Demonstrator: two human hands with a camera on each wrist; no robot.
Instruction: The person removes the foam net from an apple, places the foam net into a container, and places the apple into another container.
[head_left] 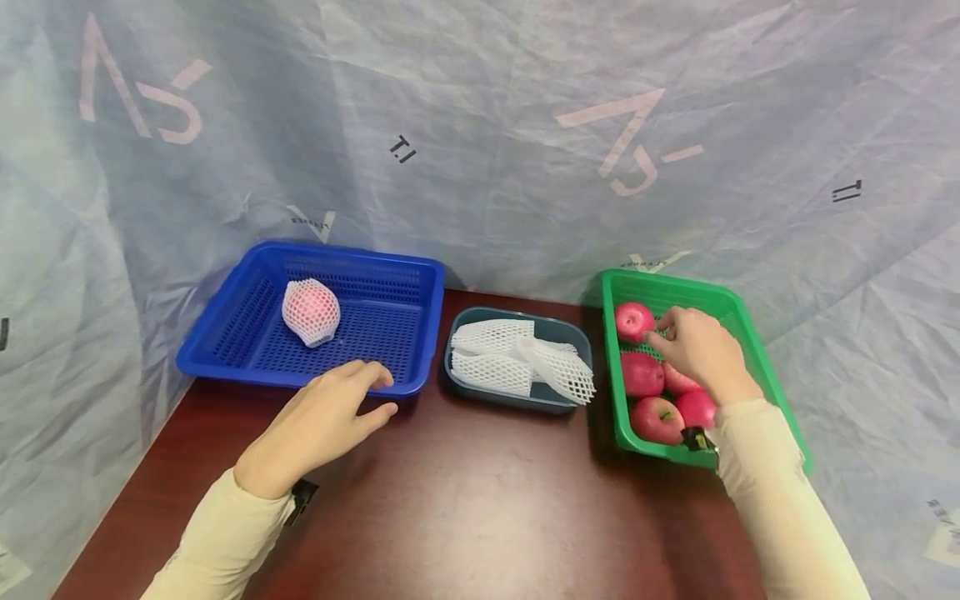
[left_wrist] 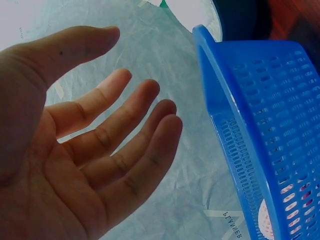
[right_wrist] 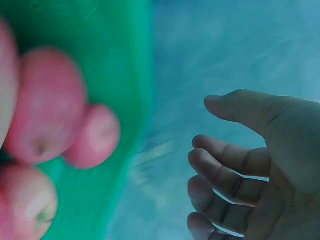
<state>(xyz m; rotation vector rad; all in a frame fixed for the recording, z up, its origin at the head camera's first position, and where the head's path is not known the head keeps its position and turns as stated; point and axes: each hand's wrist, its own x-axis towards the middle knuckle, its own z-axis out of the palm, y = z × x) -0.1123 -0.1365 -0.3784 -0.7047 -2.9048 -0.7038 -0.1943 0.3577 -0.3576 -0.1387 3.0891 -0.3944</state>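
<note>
My left hand (head_left: pixel 318 425) hovers by the front rim of a blue basket (head_left: pixel 382 329), its fingers loosely bent and nothing in them. Inside that basket lies an apple in a white foam net (head_left: pixel 311 312). Over a green basket (head_left: pixel 757 354) on the right is my right hand (head_left: pixel 701 350), palm down, fingertips close beside a red apple (head_left: pixel 633 322) at the back. The right wrist view shows a gap between thumb and fingers, with nothing held. Several more apples (head_left: pixel 642 375) lie in the green basket, partly hidden under this hand and wrist.
Between the two baskets stands a small dark tray (head_left: pixel 551 317) with several white foam nets (head_left: pixel 491 373); one hangs over its front right rim. All three containers are on a dark red-brown table (head_left: pixel 465 500). A grey printed sheet (head_left: pixel 480 150) hangs close behind them.
</note>
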